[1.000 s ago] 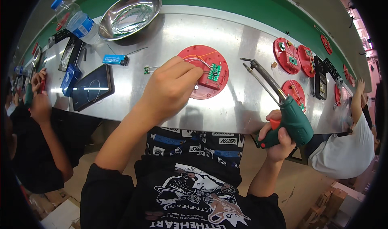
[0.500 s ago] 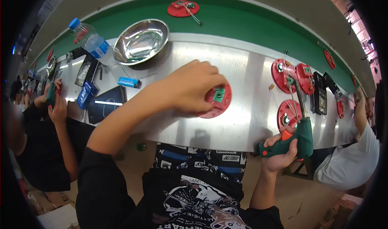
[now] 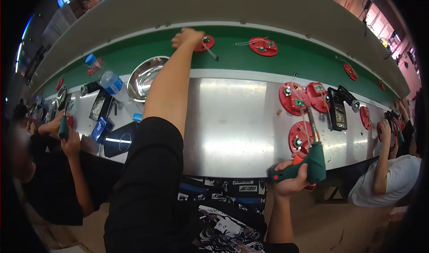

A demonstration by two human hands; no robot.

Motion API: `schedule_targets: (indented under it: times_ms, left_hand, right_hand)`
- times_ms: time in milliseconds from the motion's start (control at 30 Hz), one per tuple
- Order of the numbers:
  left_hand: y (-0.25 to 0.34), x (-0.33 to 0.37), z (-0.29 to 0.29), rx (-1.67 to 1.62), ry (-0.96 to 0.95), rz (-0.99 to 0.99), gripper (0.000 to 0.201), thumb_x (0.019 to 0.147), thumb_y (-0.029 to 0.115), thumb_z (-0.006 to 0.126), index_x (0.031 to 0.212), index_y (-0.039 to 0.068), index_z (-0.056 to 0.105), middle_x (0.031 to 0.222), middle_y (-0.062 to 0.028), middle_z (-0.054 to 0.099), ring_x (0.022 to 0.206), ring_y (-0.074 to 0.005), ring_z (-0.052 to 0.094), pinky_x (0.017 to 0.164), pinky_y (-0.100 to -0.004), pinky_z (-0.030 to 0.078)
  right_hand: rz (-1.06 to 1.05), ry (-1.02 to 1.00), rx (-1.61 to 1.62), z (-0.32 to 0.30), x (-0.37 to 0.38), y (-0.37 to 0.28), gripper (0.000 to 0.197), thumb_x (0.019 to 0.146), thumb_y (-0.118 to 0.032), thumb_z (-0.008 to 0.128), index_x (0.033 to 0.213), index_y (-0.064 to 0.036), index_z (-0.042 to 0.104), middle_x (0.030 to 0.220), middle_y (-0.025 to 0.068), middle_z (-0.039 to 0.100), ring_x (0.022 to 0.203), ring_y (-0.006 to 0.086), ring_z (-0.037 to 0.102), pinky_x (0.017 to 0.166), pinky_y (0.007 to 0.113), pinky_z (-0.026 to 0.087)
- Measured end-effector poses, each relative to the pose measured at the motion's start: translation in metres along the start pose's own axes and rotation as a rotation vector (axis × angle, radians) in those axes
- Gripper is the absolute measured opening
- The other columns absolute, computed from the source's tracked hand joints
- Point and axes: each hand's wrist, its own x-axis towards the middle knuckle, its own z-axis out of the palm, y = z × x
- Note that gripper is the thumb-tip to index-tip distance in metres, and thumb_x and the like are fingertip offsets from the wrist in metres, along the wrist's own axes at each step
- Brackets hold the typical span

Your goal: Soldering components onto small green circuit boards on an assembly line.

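My left hand [image 3: 187, 37] reaches across the bench to the green belt. Its fingers are bent round the left side of a red disc [image 3: 206, 44] that carries a small circuit board and trailing wires; the hand and forearm hide part of the disc. Shut on a green soldering gun [image 3: 316, 163] with an orange trigger, my right hand [image 3: 292, 181] stays at the bench's front edge. The gun's metal tip points up, near a red disc [image 3: 292, 102] with a green board. Another red disc [image 3: 318, 96] overlaps it, and a third [image 3: 298, 139] lies nearer, behind the gun's shaft.
On the green belt [image 3: 304, 52] lies another wired red disc [image 3: 263, 46]. A steel bowl [image 3: 139, 81], a water bottle [image 3: 111, 82] and a blue box [image 3: 103, 128] stand left. Black parts trays [image 3: 338, 112] sit right. Co-workers occupy both sides.
My left hand has gone from the middle of the bench, where it held a red disc, up to the belt. A second wired disc now shows there. My right hand still grips the soldering gun.
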Motion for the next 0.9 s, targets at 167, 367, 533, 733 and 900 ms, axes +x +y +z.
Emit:
schedule_targets:
  times_ms: [167, 367, 533, 733, 900]
  left_hand:
    - [-0.009, -0.009, 0.003, 0.123, -0.145, -0.02, 0.074, 0.071, 0.053, 0.08, 0.133, 0.015, 0.065, 0.152, -0.0147, 0.044, 0.143, -0.0359, 0.032, 0.116, -0.0442, 0.026]
    - [-0.029, 0.031, 0.003, 0.094, -0.269, 0.223, 0.061, 0.07, 0.043, 0.083, 0.118, 0.007, 0.073, 0.133, -0.0175, 0.062, 0.121, -0.0319, 0.06, 0.096, -0.0421, 0.049]
    - [-0.019, -0.007, -0.022, 0.338, -0.59, 0.564, 0.056, 0.066, 0.033, 0.087, 0.11, 0.0, 0.073, 0.099, -0.0173, 0.076, 0.092, -0.0296, 0.073, 0.082, -0.0373, 0.057]
    - [-0.027, -0.091, -0.055, 0.196, -0.786, 1.061, 0.056, 0.065, 0.022, 0.086, 0.115, 0.003, 0.071, 0.106, -0.0172, 0.074, 0.098, -0.0303, 0.071, 0.083, -0.0382, 0.057]
    - [-0.072, -0.193, -0.085, 0.266, -0.979, 1.229, 0.052, 0.066, 0.001, 0.069, 0.118, 0.005, 0.067, 0.122, -0.0157, 0.059, 0.12, -0.0352, 0.056, 0.1, -0.043, 0.05]
  right_hand:
    - [-0.038, 0.034, -0.015, 0.001, -0.002, -0.004, 0.043, 0.099, -0.03, 0.043, 0.119, 0.0072, 0.05, 0.104, 0.0198, 0.056, 0.05, 0.0194, 0.056, 0.045, 0.033, 0.051]
    - [-0.028, -0.007, 0.006, 0.001, 0.002, -0.001, 0.042, 0.1, -0.031, 0.043, 0.117, 0.0071, 0.05, 0.102, 0.0195, 0.056, 0.051, 0.0192, 0.056, 0.045, 0.032, 0.051]
    - [-0.045, -0.028, -0.003, 0.0, 0.002, 0.002, 0.041, 0.1, -0.03, 0.043, 0.116, 0.0067, 0.052, 0.098, 0.0178, 0.058, 0.051, 0.0186, 0.056, 0.046, 0.032, 0.05]
    - [-0.052, -0.007, -0.035, 0.004, 0.003, -0.003, 0.04, 0.099, -0.029, 0.044, 0.115, 0.007, 0.053, 0.096, 0.0173, 0.058, 0.051, 0.0182, 0.056, 0.046, 0.032, 0.05]
    - [-0.059, 0.025, -0.051, 0.011, 0.001, -0.011, 0.041, 0.099, -0.029, 0.045, 0.114, 0.0077, 0.053, 0.09, 0.0145, 0.058, 0.05, 0.018, 0.055, 0.047, 0.031, 0.048]
